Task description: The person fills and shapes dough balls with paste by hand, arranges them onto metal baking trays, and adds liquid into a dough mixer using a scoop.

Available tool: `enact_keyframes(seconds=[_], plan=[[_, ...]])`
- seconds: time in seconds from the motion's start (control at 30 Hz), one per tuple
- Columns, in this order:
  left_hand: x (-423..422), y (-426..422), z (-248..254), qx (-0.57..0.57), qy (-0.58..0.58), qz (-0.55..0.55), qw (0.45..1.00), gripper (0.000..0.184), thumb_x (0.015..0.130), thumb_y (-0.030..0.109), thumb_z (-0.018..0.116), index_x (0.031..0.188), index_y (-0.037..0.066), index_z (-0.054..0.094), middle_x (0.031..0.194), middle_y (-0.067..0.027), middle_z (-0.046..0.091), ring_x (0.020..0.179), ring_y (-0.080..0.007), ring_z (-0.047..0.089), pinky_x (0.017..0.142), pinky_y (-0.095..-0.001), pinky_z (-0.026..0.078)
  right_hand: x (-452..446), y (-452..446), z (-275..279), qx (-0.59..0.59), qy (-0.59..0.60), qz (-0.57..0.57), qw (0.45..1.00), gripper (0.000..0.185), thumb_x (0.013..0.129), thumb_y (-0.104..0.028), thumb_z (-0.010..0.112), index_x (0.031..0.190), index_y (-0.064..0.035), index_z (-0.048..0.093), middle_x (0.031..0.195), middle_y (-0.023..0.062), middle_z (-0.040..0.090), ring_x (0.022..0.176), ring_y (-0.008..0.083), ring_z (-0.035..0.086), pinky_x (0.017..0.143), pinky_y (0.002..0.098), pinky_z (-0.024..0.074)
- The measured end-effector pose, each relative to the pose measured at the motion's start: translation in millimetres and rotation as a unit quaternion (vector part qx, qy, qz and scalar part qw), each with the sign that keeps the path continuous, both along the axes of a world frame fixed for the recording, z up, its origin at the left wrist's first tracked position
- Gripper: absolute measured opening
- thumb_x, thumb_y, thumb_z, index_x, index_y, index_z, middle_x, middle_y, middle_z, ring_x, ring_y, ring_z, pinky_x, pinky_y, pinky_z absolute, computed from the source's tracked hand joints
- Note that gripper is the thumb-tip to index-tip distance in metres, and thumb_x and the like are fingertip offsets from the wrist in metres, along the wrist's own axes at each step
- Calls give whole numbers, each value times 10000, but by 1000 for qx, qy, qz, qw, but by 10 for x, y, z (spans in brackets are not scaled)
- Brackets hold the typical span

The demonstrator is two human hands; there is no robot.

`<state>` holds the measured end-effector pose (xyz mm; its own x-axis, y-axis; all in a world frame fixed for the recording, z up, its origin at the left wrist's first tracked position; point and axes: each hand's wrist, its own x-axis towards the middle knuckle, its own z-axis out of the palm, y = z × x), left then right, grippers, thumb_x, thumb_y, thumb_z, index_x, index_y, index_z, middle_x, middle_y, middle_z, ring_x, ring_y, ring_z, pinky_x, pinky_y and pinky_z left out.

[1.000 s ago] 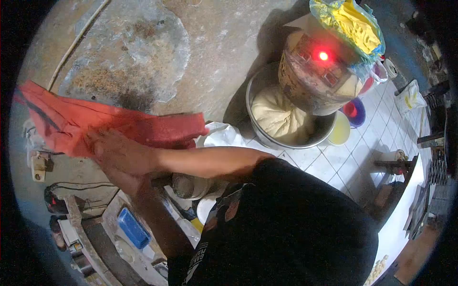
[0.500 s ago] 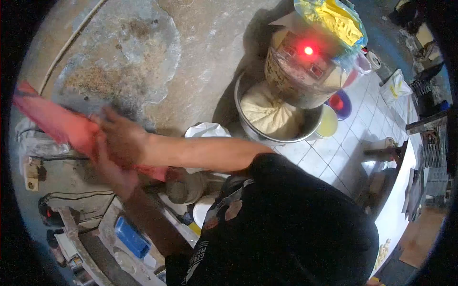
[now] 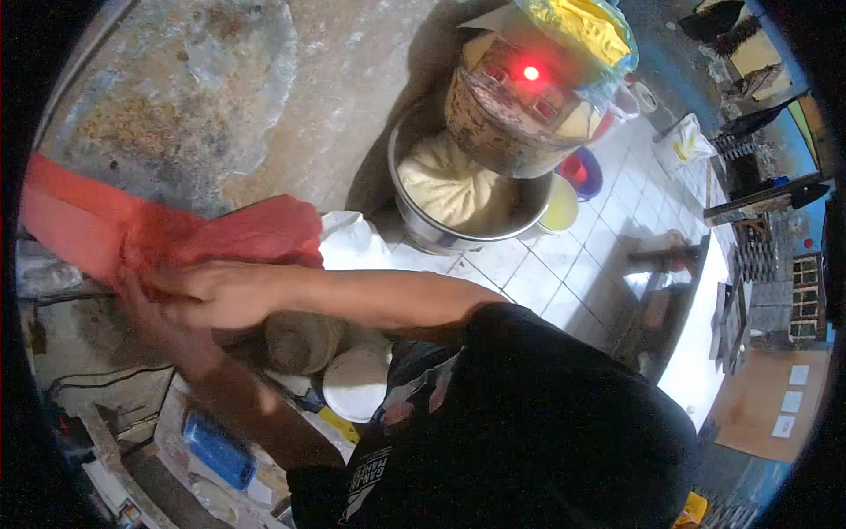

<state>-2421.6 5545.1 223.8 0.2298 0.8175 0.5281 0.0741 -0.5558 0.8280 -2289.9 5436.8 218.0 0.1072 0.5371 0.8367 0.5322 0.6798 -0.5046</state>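
Observation:
A red cloth-like sheet point(image 3: 92, 216) stretches in from the left edge and is gathered at the middle, with a loose bunched end spreading right. My right hand point(image 3: 216, 295) is closed at its gathered part, the fingers curled and partly blurred. Just below and left of it, my left hand point(image 3: 150, 304) is wrapped on the same red material, dim and smeared by motion. To the right, a metal bowl point(image 3: 410, 216) holds pale dough point(image 3: 445, 181) beneath a worn round machine head point(image 3: 493, 123) with a red light.
Yellow material in a plastic bag point(image 3: 586, 31) lies on the machine. A purple bucket point(image 3: 592, 176) and a container of yellowish liquid point(image 3: 560, 207) stand beside the bowl. A white lid point(image 3: 357, 386) and blue box point(image 3: 218, 451) are below my arms. A white sack point(image 3: 683, 145) stands farther right.
The view has shifted, moving the bowl and machine leftward. My hands have moved left and lower with the red material, which was spread longer and is now bunched between them.

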Motion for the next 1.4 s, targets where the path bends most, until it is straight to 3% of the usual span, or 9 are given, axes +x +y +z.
enact_keyframes(seconds=[0.03,0.17,0.2,0.37,0.47,0.57,0.7,0.8,1.4], plan=[[-143,34,-76,316,217,84,920,612,1017,439,478,1459,18,438,1463,-201,480,1331,-335,486,1118,-468,363,59,-342,1,-130,26,95,987,492,1012,-333,547,1358,13,504,1021,152,714,957,244,686,878,372,521],[32,-478,157,135,130,96,978,637,1032,437,472,1499,13,387,1513,-232,413,1393,-346,420,1155,-455,320,538,-1548,-329,-436,212,288,826,467,1030,-318,551,1377,-7,520,1132,113,697,1060,137,647,945,355,497],[72,-594,150,-133,10,69,989,632,1043,415,468,1521,19,354,1540,-238,376,1419,-344,388,1168,-450,303,603,-1821,-858,-422,111,188,880,506,1018,-391,555,1367,-25,542,1126,134,704,1029,175,665,918,373,511],[-126,-1200,-1215,90,242,50,965,589,1075,276,446,1556,2,244,1594,-232,276,1448,-328,339,1187,-418,287,1140,-4159,-3259,-756,-224,-147,597,416,912,-446,584,1216,-174,669,1112,119,704,1042,352,662,884,469,519],[-789,-1275,-3376,436,546,27,715,515,1040,218,521,1463,-48,398,1463,-280,444,1323,-380,484,1097,-414,405,1109,-6011,-3695,-711,133,-328,607,379,883,-381,594,1010,-47,719,1086,186,702,1024,349,670,887,479,534],[-254,-2469,-3820,201,463,-173,845,447,1002,203,553,1366,-45,476,1282,-239,552,1156,-360,563,969,-438,462,926,-7684,-4833,-693,390,-365,484,486,916,-462,565,1007,-10,720,1142,264,664,1096,388,638,940,473,505],[489,-4015,-4112,-189,470,-418,754,248,976,186,577,1098,-28,590,903,-124,659,822,-297,652,729,-413,540,532,-8809,-4260,-652,336,-572,369,486,919,-427,536,847,11,735,954,227,715,878,369,701,839,465,554],[1181,-4816,-4046,-263,537,-490,634,237,979,197,573,1082,-16,589,889,-114,652,804,-283,644,715,-405,537,731,-9519,-3913,-653,517,-396,385,446,917,-393,514,970,-12,740,1052,217,702,954,365,687,859,454,548],[7386,-9388,-3806,-154,615,-691,347,207,1002,260,549,985,57,585,805,-56,606,700,-202,601,628,-356,518,1416,-11794,-4219,-428,687,-570,145,460,862,-412,570,877,10,753,939,227,721,877,371,699,793,489,539]])
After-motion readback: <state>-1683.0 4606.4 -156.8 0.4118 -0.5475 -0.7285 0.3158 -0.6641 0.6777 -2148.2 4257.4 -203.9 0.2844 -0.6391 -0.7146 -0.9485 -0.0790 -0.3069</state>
